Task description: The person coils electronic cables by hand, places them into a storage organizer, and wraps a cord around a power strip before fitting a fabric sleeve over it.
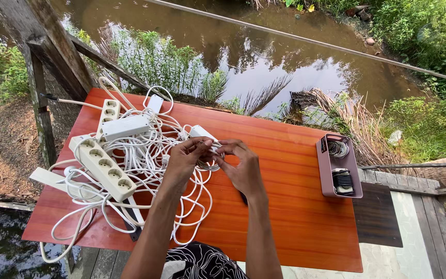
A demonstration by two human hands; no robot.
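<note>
A small coil of white cable (210, 157) is pinched between the left hand (184, 157) and right hand (243, 168) at centre of the glossy orange table (295, 206); tangled white power strips (104, 165) at 9 o'clock; a pink oblong tray (329, 173) at 3 o'clock, contents indistinct; cable ends hidden by fingers.

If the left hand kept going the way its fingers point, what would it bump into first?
Almost at once the right hand. The left hand has its fingers aimed rightward at the coiled white cable pinched between both hands, so that coil comes first, then the right hand's fingers just behind it. Depth is hard to judge.
</note>
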